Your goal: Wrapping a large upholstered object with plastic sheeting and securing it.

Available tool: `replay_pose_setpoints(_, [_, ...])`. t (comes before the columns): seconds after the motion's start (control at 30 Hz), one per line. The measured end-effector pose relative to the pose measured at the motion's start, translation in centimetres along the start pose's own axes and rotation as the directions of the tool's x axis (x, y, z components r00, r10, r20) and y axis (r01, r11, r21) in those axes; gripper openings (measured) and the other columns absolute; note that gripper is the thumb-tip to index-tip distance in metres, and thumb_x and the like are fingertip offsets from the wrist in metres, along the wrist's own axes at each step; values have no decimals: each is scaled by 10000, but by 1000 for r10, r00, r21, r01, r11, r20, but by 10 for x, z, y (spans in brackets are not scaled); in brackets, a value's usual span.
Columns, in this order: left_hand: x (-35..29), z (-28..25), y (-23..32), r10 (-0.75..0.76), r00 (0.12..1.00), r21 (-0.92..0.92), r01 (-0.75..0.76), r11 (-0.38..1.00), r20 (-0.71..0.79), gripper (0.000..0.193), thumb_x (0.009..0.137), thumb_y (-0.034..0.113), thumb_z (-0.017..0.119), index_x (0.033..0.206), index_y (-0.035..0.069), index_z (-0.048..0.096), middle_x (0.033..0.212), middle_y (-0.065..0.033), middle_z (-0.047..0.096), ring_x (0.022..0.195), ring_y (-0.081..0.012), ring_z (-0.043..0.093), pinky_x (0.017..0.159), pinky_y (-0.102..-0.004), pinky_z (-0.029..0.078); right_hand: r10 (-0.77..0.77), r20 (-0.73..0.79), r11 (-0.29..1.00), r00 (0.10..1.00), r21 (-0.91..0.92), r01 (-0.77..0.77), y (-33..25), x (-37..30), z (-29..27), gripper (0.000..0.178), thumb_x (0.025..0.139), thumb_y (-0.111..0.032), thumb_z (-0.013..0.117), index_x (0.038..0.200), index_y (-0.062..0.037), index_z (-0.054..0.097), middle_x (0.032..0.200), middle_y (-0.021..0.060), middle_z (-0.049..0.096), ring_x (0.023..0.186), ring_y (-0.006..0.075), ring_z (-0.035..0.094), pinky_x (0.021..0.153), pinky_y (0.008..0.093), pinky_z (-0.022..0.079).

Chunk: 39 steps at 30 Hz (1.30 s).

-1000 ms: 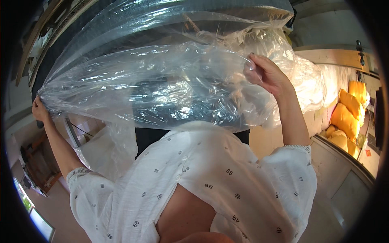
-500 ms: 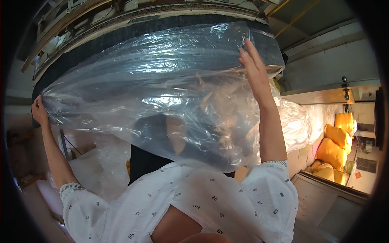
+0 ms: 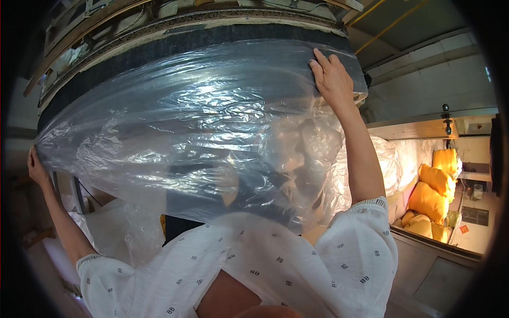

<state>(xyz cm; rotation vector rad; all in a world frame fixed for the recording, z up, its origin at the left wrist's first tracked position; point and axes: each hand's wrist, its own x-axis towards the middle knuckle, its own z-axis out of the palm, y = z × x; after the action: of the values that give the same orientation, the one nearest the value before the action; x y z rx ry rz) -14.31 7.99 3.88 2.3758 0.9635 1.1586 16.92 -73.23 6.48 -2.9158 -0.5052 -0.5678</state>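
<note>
Clear plastic film (image 3: 212, 100) was spread over the dark work surface (image 3: 106, 73) and draped toward the white shirt (image 3: 302, 270) — its gathered left end was pinched by the left hand (image 3: 37, 165). The right hand (image 3: 332, 78) was laid on its far right portion, fingers slightly spread.

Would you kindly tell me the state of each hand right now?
Left hand: closed, holding a gathered edge of the clear plastic sheet.
Right hand: open, laid on the clear plastic sheet toward its far right.
</note>
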Motion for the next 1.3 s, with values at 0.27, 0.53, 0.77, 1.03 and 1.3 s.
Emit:
replay_pose_setpoints(0.27, [-11, -113, 5, 1, 992, -46, 5, 999, 126, 373, 964, 295, 513, 1244, 61, 593, 1229, -24, 602, 1133, -120, 531, 986, -249, 376, -32, -127, 994, 991, 96, 44, 14, 25, 8, 293, 858, -313, 606, 1073, -117, 648, 860, 100, 575, 847, 291, 599, 708, 411, 477])
replay_pose_setpoints(0.53, [-96, -140, -14, -336, 899, -301, 415, 859, 281, 342, 925, 278, 600, 1175, 44, 610, 1103, -21, 610, 984, -127, 558, 863, -256, 432, 39, 50, 938, 998, 343, -54, 72, 74, 56, 268, 756, -340, 698, 933, -142, 657, 944, 69, 630, 916, 234, 612, 771, 374, 470])
replay_pose_setpoints(0.77, [-25, -64, 43, -341, 935, -799, 278, 533, 97, 306, 935, 181, 561, 1201, 31, 530, 1180, -127, 564, 1040, -235, 567, 914, -356, 473, 250, 54, 55, 967, 996, -70, 67, 134, -12, 180, 909, -178, 586, 963, -6, 576, 921, 65, 642, 782, 141, 590, 732, 288, 479])
replay_pose_setpoints(1.03, [47, 90, 2, -103, 994, -228, 93, 969, -30, 339, 868, 383, 647, 1001, 76, 706, 951, 2, 672, 879, -98, 585, 805, -234, 439, 401, -241, 701, 884, 701, -127, 54, 115, 85, 170, 895, -172, 553, 980, -25, 556, 858, 79, 623, 764, 189, 587, 736, 326, 460])
replay_pose_setpoints(1.3, [93, 151, 22, -206, 975, -168, 216, 962, 79, 463, 801, 515, 663, 1059, 135, 717, 1007, -18, 681, 956, -133, 597, 875, -238, 407, 340, -260, 797, 904, 590, -130, 70, 141, 92, 221, 847, -231, 622, 873, -12, 622, 868, 109, 573, 838, 222, 551, 788, 327, 432])
